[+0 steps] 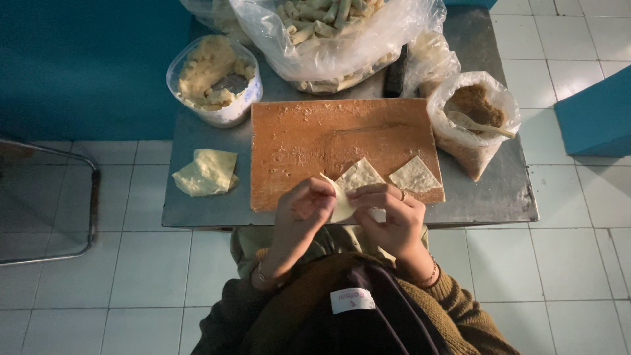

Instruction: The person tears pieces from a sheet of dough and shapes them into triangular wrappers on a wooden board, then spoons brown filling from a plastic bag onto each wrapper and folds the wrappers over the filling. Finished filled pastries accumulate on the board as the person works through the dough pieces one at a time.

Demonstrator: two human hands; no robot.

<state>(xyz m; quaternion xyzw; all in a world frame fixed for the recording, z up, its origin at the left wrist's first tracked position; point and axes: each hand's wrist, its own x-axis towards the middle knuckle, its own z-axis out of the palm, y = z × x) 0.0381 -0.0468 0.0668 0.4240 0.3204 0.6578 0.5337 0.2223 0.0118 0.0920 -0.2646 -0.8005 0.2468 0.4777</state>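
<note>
Both my hands meet over the near edge of a brown wooden board (309, 135). My left hand (301, 209) and my right hand (389, 213) pinch a pale square pastry wrapper (355, 179) between their fingers, folding it. A second flat wrapper (414, 176) lies on the board just right of my hands.
The board rests on a small grey metal table (197, 210). A stack of wrappers (207, 172) lies at its left. A plastic tub of pale filling (213, 79) stands at the back left, a clear bag of rolled pieces (335, 33) behind the board, a bag of brown filling with a spoon (474, 115) at right.
</note>
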